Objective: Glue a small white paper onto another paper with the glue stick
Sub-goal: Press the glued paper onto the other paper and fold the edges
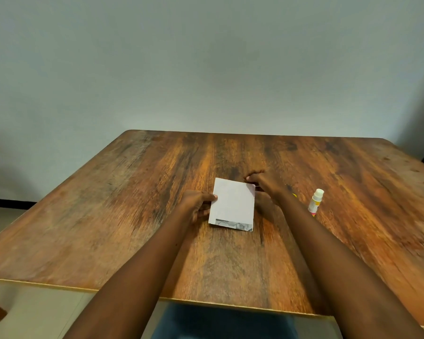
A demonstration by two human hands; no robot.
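Small white paper (pixel 233 203) lies mid-table on a printed sheet (pixel 233 225), of which only a grey strip shows along the near edge. Left hand (pixel 197 204) pinches the white paper's left edge, thumb on top. Right hand (pixel 264 185) has fingertips pressed at the far right corner; whether they grip the edge or just press, cannot tell.

Looks like alignment or pressing down. Best done by holding one edge fixed and smoothing outward, so nothing skews.

Glue stick (pixel 315 201) stands just right of the right wrist, white end up; a sideways sweep could topple it. Wooden table (pixel 108 216) otherwise bare.
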